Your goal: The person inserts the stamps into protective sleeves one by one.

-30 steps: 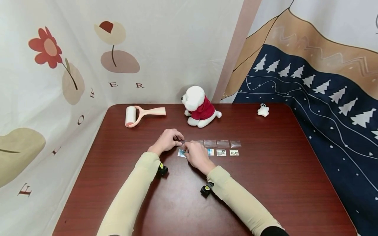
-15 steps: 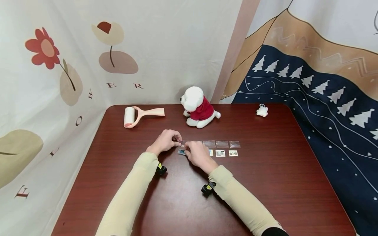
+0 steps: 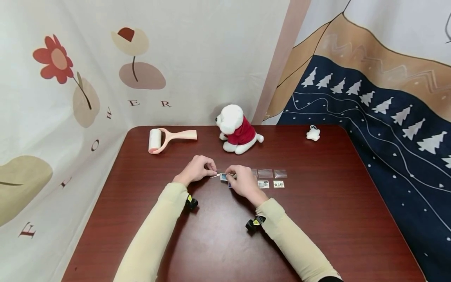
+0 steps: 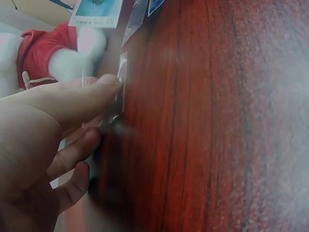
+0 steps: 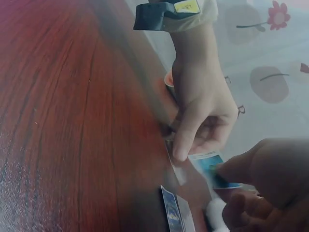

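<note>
My left hand pinches a small clear plastic sleeve between thumb and forefinger, close over the table. In my right hand is a blue-green postage stamp with perforated edges, lifted and pinched at one side. The stamp hovers just right of the sleeve; in the left wrist view its lower part shows above the fingertips. Farther right lie more clear sleeves in a row, with stamps lined up in front of them. My right hand hides part of both rows.
A white plush dog in a red shirt sits behind the hands. At the back left lies a lint roller with a pink handle. A small white star-shaped item lies at the back right of the brown table.
My right hand has picked the blue-green stamp up off the table and moved slightly right and back with it. The left hand keeps its place, its sleeve now tilted up.
</note>
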### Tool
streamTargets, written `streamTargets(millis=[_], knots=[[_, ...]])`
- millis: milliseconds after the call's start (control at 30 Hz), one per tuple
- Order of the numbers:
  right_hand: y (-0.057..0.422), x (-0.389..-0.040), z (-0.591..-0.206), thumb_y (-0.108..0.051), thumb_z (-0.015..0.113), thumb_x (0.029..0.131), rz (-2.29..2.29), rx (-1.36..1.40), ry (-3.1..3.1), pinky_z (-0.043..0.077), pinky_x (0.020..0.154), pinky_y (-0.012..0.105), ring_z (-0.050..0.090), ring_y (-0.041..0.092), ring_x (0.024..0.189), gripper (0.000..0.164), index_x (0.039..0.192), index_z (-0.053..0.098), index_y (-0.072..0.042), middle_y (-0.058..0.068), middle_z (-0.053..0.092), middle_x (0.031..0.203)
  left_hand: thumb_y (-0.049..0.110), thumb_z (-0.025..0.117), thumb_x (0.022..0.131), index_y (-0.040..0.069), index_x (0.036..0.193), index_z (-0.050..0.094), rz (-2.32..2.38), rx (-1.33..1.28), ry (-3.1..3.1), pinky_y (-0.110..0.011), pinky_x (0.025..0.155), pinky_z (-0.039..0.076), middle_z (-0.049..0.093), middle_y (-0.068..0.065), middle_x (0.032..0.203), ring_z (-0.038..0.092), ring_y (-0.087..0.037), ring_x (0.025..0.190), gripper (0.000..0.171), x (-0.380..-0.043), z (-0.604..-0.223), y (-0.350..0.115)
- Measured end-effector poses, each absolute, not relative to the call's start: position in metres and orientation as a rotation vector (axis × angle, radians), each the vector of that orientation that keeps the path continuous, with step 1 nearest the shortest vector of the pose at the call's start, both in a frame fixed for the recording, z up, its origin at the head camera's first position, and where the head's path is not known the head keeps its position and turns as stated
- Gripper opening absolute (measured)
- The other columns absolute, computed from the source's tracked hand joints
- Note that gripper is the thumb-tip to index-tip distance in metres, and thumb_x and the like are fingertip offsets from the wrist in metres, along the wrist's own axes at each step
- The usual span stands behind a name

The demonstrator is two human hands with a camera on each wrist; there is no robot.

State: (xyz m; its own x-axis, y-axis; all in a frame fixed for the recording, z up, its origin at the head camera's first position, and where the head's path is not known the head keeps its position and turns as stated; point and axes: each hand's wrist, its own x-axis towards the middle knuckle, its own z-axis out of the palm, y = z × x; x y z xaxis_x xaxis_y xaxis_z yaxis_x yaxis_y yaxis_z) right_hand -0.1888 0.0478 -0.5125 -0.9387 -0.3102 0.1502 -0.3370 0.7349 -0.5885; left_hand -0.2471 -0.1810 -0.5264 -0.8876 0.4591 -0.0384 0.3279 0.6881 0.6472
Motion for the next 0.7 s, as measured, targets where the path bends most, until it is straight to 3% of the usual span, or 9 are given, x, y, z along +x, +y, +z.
streamTargets(millis=[367,700], knots=[[0.062,-0.196,-0.516,-0.014,0.081,0.093,1.259,0.498,-2.622,0.048,0.063,0.03,0.059,0.01,0.064,0.008,0.1,0.079,-0.012,0.0,0.078,0.089,0.027,0.089,0.086,0.025,0.079,0.082,1.002,0.621,2.712,-0.03,0.071,0.049,0.072,0.018,0.069,0.06,-0.009,0.07,0.01,-0.243,-0.52,-0.184],[0.073,-0.2,-0.513,-0.012,0.081,0.093,1.371,0.492,-2.557,0.048,0.062,0.025,0.06,0.01,0.065,0.006,0.097,0.078,-0.008,0.001,0.074,0.08,0.022,0.085,0.09,0.023,0.084,0.085,1.065,0.69,2.669,-0.032,0.085,0.053,0.073,0.017,0.072,0.067,-0.008,0.082,0.006,-0.235,-0.508,-0.181]])
